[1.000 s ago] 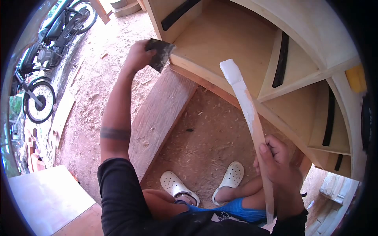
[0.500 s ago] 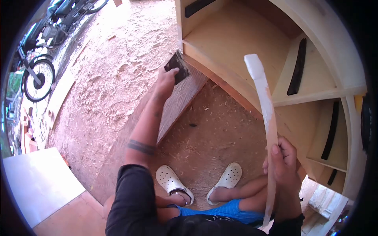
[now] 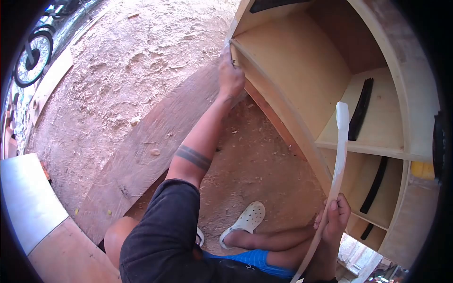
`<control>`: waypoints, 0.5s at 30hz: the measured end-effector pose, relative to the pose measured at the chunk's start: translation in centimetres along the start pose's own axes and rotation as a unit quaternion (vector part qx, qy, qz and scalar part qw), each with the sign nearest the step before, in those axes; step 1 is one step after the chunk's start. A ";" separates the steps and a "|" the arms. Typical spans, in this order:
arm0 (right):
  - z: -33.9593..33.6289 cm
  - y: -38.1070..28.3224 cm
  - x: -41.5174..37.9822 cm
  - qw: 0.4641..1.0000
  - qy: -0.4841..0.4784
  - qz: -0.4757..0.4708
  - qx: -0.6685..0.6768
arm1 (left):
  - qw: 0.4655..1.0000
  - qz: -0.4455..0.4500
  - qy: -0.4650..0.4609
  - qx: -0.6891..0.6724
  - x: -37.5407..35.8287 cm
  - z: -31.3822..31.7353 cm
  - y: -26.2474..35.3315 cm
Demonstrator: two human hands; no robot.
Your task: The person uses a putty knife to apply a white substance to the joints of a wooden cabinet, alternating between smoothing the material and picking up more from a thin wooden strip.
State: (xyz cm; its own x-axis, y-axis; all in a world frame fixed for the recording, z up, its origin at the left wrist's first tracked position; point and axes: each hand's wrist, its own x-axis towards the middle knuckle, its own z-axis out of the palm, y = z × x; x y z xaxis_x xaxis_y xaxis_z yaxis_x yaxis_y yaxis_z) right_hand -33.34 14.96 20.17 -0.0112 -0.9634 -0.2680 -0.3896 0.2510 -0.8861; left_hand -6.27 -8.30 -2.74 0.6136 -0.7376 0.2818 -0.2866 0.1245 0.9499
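Head cam: left hand (image 3: 230,75) fingers curled on curved plywood shelf (image 3: 283,61) edge; right hand (image 3: 332,221) grips thin white-coated wood strip (image 3: 339,155).

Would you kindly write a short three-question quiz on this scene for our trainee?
1. True or false: the right hand grips a long strip smeared with white paste.
2. Where is the left hand? A) on a sandal B) at the front edge of the curved cabinet C) on the bicycle wheel
3. Fill in: the black strips lie on the cabinet's ____.

Key: 1 true; 2 B; 3 shelves.
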 end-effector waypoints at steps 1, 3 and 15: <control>0.1 0.0 0.1 1.000 0.000 -0.002 0.001 | 1.000 0.021 0.017 0.016 -0.2 0.5 0.3; 0.2 0.2 0.3 1.000 0.005 0.003 0.004 | 0.996 0.063 0.049 0.051 -1.2 1.4 1.0; 0.3 0.8 0.9 1.000 0.007 0.013 0.016 | 0.997 -0.045 -0.046 -0.047 -0.3 -1.6 0.6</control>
State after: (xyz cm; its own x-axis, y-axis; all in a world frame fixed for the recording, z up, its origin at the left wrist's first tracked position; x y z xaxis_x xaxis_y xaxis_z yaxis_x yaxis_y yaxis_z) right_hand -33.40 14.31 19.10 -0.0348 -0.9575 -0.2864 -0.3588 0.2794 -0.8906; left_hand -5.44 -6.89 -2.03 0.5620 -0.8060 0.1857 -0.1606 0.1139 0.9804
